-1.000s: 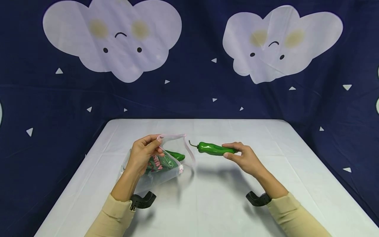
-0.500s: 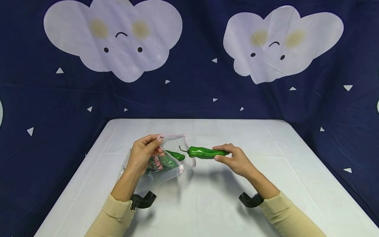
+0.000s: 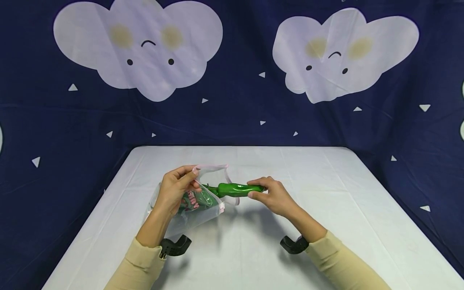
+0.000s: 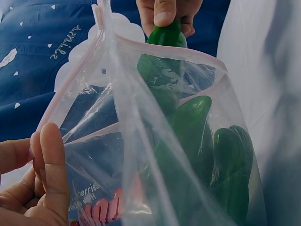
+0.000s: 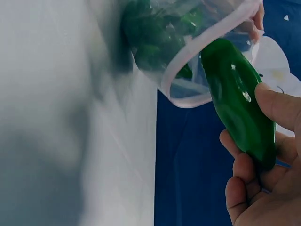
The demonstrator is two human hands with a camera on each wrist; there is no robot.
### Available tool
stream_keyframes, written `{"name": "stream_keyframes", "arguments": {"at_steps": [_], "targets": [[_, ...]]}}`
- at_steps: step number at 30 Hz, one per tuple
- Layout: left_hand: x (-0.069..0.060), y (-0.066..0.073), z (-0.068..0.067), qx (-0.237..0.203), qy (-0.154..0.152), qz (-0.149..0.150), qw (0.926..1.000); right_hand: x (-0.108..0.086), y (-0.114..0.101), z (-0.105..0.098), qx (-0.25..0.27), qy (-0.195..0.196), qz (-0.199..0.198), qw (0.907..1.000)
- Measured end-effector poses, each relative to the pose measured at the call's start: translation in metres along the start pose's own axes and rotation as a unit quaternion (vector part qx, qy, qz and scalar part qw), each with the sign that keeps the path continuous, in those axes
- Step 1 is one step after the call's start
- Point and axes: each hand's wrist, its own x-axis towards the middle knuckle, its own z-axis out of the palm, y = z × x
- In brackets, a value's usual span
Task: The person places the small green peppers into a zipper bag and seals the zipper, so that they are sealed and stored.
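My left hand (image 3: 175, 187) pinches the pink-edged rim of a clear zip bag (image 3: 197, 219), holding its mouth apart toward the right. Several green peppers (image 4: 230, 165) lie inside, seen through the plastic in the left wrist view. Thumb and fingers of my right hand (image 3: 272, 195) grip the tip end of another green pepper (image 3: 237, 190). That pepper lies roughly level, its stem end within the bag's mouth. In the right wrist view the held pepper (image 5: 240, 101) slants into the opening past the pink rim (image 5: 188, 52).
Beneath both hands is a table with a white cover (image 3: 246, 249). Behind it hangs a dark blue cloth (image 3: 235, 117) with pale clouds and small triangles. A black wrist mount (image 3: 175, 245) sits on the left wrist and another black mount (image 3: 294, 244) on the right.
My right hand has moved left with the pepper, from apart from the bag until the stem end is inside its mouth. The left hand and bag have stayed nearly still.
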Motion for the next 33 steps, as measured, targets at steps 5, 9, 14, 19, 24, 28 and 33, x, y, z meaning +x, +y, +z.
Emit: {"name": "stream_keyframes", "arguments": {"at_steps": [5,9,14,19,24,28,33], "targets": [[0.000,0.000,0.000,-0.006,-0.002,0.001,1.0000,0.004,-0.008,0.008,-0.008,0.001,0.002,1.0000],[0.000,0.001,0.000,-0.009,-0.001,0.002,1.0000,0.008,-0.012,0.013,-0.012,-0.002,0.003,0.9999],[-0.001,0.001,0.000,-0.006,-0.002,0.001,1.0000,0.010,-0.015,0.019,-0.013,-0.003,0.004,0.9999],[-0.002,0.001,0.000,-0.006,-0.004,0.002,1.0000,0.012,-0.018,0.023,-0.015,-0.001,-0.001,0.9999],[-0.001,0.000,0.000,-0.006,-0.005,0.001,1.0000,0.013,-0.021,0.026,-0.015,0.003,-0.015,0.9998],[0.000,0.000,0.000,-0.007,-0.005,0.001,1.0000,0.015,-0.021,0.030,-0.015,0.001,-0.021,0.9997],[0.001,-0.001,0.001,-0.008,-0.003,0.000,1.0000,0.016,-0.022,0.032,-0.016,0.002,-0.027,0.9995]]}}
